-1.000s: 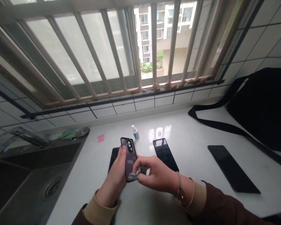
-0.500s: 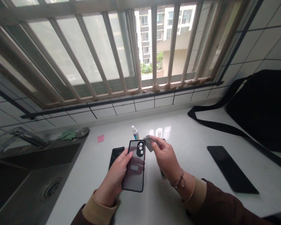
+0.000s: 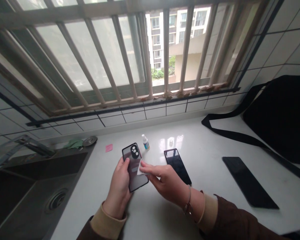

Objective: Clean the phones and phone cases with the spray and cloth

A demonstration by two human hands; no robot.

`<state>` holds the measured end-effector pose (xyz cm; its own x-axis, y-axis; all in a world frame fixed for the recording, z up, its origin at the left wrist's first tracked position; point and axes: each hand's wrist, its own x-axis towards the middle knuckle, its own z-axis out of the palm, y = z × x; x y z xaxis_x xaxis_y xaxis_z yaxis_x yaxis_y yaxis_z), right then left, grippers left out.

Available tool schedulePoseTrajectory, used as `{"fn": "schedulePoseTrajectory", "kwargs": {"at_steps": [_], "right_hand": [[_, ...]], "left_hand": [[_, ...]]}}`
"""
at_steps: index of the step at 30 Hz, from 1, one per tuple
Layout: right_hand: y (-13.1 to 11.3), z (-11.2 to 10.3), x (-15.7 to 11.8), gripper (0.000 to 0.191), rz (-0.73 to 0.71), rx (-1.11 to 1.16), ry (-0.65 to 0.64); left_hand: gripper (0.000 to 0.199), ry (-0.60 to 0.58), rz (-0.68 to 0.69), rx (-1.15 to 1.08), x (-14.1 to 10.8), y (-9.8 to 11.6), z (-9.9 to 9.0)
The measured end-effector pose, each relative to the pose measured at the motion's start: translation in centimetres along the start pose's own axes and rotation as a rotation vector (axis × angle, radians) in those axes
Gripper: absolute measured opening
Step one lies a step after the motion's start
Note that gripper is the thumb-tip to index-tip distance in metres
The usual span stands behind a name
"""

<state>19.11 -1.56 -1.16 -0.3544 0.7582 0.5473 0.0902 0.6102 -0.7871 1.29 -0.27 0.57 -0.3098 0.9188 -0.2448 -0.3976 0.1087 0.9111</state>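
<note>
My left hand grips a smoky see-through phone case with a black rim and camera cutouts, thumb on its back face. The case is held tilted above the counter. In my right hand a small pale grey cloth is pinched, touching the case near its right edge. Just beyond the right hand lies a black phone, partly covered by that hand. A small spray bottle with a white top stands behind the case, and a small clear cap is to its right.
Another flat black slab, like a phone or tablet, lies on the white counter to the right. A black bag with a strap rests behind it. Left are a pink note, a sink and a faucet.
The case has shifted left and tilted. My right hand has brought the cloth down from beside its top corner onto the lower right side. The dark phone behind the case is now hidden.
</note>
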Motion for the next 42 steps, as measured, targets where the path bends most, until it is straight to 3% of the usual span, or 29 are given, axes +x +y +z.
{"fn": "schedulePoseTrajectory", "kwargs": {"at_steps": [5,8,16,23,28,30,34,38,42], "right_hand": [[-0.8,-0.1,0.0,0.038,-0.050,0.029,-0.042],[-1.4,-0.4,0.0,0.039,-0.079,0.019,-0.047],[-1.5,-0.4,0.2,0.034,-0.216,-0.081,0.045],[-1.6,-0.5,0.4,0.032,-0.344,-0.129,0.002],[-1.9,-0.2,0.3,0.028,-0.405,-0.156,-0.107],[-1.9,0.0,0.2,0.028,-0.417,-0.156,-0.149],[-1.7,0.3,-0.1,0.028,-0.431,-0.177,-0.190],[-1.6,0.2,-0.2,0.033,-0.455,-0.275,-0.216],[-1.5,0.0,-0.1,0.040,-0.454,-0.355,-0.201]], "left_hand": [[0.024,0.166,0.109,-0.089,0.7,0.4,-0.2],[0.022,0.197,0.149,-0.190,0.8,1.0,-0.4],[0.029,0.045,0.067,-0.429,0.3,2.0,0.3],[0.014,-0.051,0.090,-0.223,-0.5,0.5,1.0],[0.048,-0.025,0.123,-0.145,-1.4,0.3,0.7],[0.054,-0.084,0.051,-0.189,-1.8,0.5,0.6],[0.059,-0.219,-0.228,-0.157,-1.8,0.4,0.7],[0.064,-0.217,-0.322,-0.140,-1.8,0.2,1.1],[0.070,-0.334,-0.417,-0.211,-2.5,0.1,1.1]]}}
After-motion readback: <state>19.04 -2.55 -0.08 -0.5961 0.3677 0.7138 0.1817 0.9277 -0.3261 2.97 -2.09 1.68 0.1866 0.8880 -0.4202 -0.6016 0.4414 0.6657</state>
